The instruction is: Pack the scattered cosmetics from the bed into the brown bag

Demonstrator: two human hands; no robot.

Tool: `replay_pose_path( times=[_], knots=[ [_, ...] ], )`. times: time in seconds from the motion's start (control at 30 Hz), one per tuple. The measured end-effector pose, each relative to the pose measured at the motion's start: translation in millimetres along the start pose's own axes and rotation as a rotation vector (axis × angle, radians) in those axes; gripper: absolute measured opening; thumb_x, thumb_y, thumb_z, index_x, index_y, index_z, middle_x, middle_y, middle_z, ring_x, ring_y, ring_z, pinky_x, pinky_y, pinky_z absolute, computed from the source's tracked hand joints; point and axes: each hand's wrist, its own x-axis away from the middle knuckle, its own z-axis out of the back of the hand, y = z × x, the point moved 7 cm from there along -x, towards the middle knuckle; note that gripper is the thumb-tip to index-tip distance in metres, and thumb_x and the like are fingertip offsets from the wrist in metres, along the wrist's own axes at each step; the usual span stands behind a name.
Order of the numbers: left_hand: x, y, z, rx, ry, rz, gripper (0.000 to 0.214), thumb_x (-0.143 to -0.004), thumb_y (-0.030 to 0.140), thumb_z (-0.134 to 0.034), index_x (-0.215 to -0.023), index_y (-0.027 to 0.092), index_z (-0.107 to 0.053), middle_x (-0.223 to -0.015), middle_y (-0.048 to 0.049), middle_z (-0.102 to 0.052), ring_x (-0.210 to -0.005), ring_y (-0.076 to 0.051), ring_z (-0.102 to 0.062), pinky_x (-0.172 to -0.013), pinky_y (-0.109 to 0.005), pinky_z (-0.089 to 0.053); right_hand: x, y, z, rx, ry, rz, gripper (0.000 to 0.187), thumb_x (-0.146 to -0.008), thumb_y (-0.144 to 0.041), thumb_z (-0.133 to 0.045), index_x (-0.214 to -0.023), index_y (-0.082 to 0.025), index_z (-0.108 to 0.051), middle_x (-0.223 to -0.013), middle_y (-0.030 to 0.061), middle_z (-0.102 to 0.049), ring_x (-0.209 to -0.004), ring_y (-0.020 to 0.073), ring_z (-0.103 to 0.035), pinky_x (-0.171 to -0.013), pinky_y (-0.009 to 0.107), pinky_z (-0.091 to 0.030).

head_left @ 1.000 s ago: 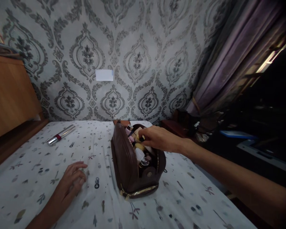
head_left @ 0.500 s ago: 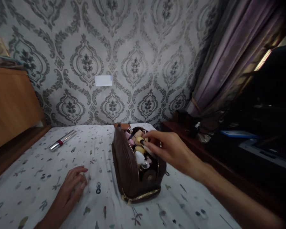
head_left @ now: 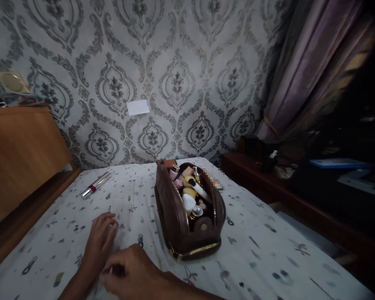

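Note:
A brown makeup bag [head_left: 171, 216] stands unzipped on the bed. Inside it lie several cosmetic items, among them a white one with a black end [head_left: 200, 189], a white egg-shaped sponge [head_left: 188, 202], yellow pieces and a small clear-topped bottle [head_left: 197, 211]. My left hand [head_left: 100, 235] rests on the sheet left of the bag, fingers loosely bent and holding nothing visible. In front of it, close to the left wrist, is my right hand [head_left: 133, 271], its fingers curled together; what they hold, if anything, is hidden. A silver tube with a red band [head_left: 96, 185] lies farther back on the left.
The bed's patterned white sheet [head_left: 268, 258] spreads under everything. A wooden cabinet [head_left: 21, 154] borders it on the left, and a dark red wooden ledge [head_left: 246, 171] runs along the right. Behind is a patterned wall with a white card [head_left: 138, 107]; a purple curtain [head_left: 287, 87] hangs at right.
My right hand has left the bag's opening and come back toward me, to the left, beside my left wrist. My left hand stays on the sheet. The camera view has shifted slightly.

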Motion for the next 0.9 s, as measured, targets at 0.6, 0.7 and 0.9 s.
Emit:
replay_pose_path(
  times=[0.6,0.7,0.9],
  knots=[
    [-0.7,-21.5,-1.1,-0.133,0.048,-0.102,0.035,-0.093,0.048,-0.043,-0.092,0.021,-0.065,-0.109,-0.0105,-0.065,-0.106,-0.029,-0.057,-0.089,-0.045,-0.048,-30.8,72.0,6.8,-0.591,0.282,-0.177,0.034,-0.078,-0.047,-0.061,-0.063,-0.017,-0.056,-0.045,-0.0076,-0.048,-0.033,0.0047,-0.037,-0.036,0.018,-0.029],
    [-5.3,-30.0,2.2,-0.151,0.085,-0.077,0.034,-0.092,0.048,-0.044,-0.091,0.021,-0.065,-0.107,-0.0105,-0.064,-0.106,-0.029,-0.056,-0.091,-0.047,-0.046,-33.1,72.9,8.5,-0.569,0.277,-0.167,0.037,-0.077,-0.051,-0.059,-0.064,-0.017,-0.058,-0.045,-0.0074,-0.048,-0.033,0.0048,-0.037,-0.036,0.018,-0.029],
    [-9.5,-27.6,7.1,-0.142,0.145,0.007,0.028,-0.093,0.041,-0.044,-0.088,0.021,-0.063,-0.102,-0.0095,-0.064,-0.103,-0.027,-0.056,-0.093,-0.045,-0.047,-32.5,72.2,11.7,-0.576,0.261,-0.108,0.04,-0.076,-0.056,-0.057,-0.071,-0.016,-0.06,-0.05,-0.0061,-0.05,-0.039,0.0057,-0.039,-0.04,0.019,-0.027]
  ],
)
